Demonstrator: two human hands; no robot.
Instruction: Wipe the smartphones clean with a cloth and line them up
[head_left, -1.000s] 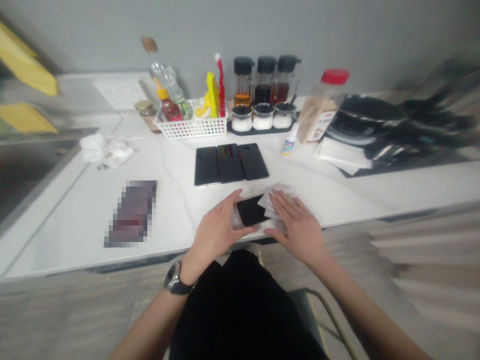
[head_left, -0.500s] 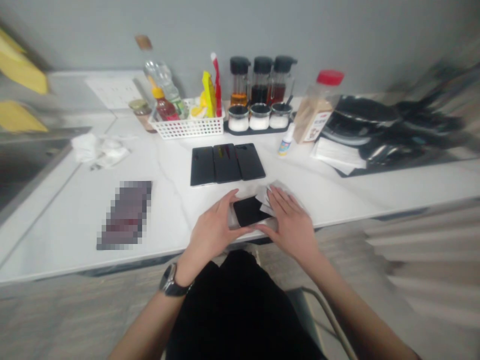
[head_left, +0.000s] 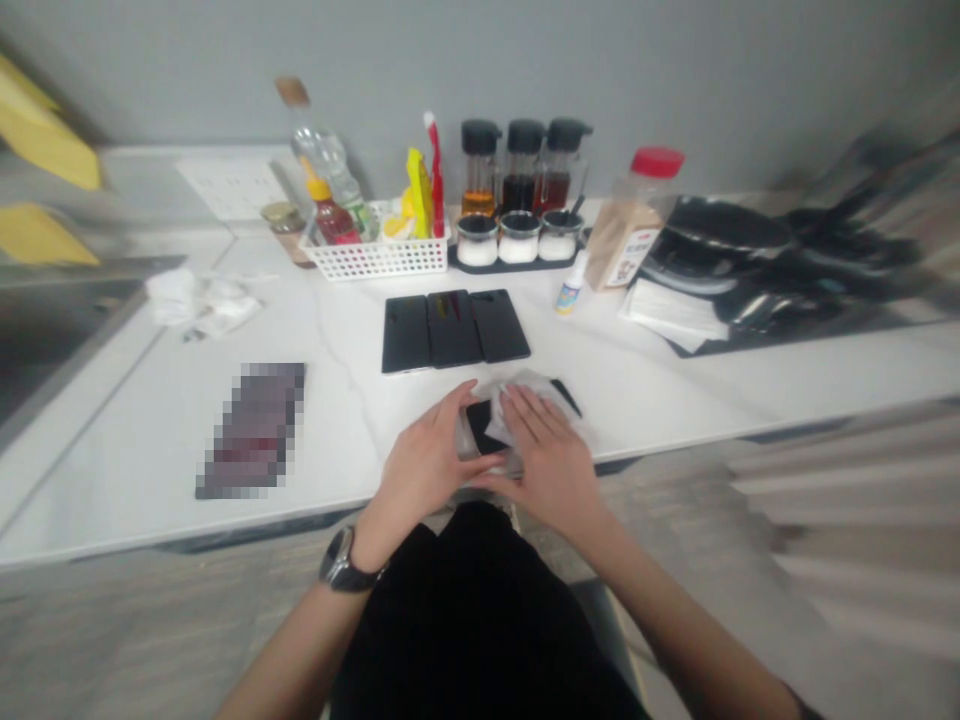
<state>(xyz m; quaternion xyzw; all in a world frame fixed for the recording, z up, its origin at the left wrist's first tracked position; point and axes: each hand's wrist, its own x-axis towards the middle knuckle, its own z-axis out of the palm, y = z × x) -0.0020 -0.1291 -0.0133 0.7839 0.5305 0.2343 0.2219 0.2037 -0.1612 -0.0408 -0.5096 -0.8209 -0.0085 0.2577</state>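
A black phone [head_left: 482, 425] lies flat near the counter's front edge, its middle covered by a white tissue [head_left: 504, 420]. My left hand [head_left: 427, 445] grips the phone's left end between thumb and fingers; a watch is on that wrist. My right hand [head_left: 553, 445] presses the tissue onto the phone with its fingers, the thumb along the near edge. Just behind, three dark phones [head_left: 454, 328] lie side by side. A spray bottle [head_left: 570, 287] stands upright to their right.
On the white counter [head_left: 337, 430] a pixelated dark item [head_left: 255, 430] lies left, near crumpled tissues [head_left: 202, 300]. A white basket [head_left: 379, 258], seasoning jars [head_left: 519, 240] and a red-lidded jar [head_left: 630, 230] line the back. Folded tissues [head_left: 675, 312] and black pans [head_left: 720, 235] are right.
My right hand has moved left with the tissue, which now covers the phone's middle and leaves its right end showing. My left hand has stayed at the left end.
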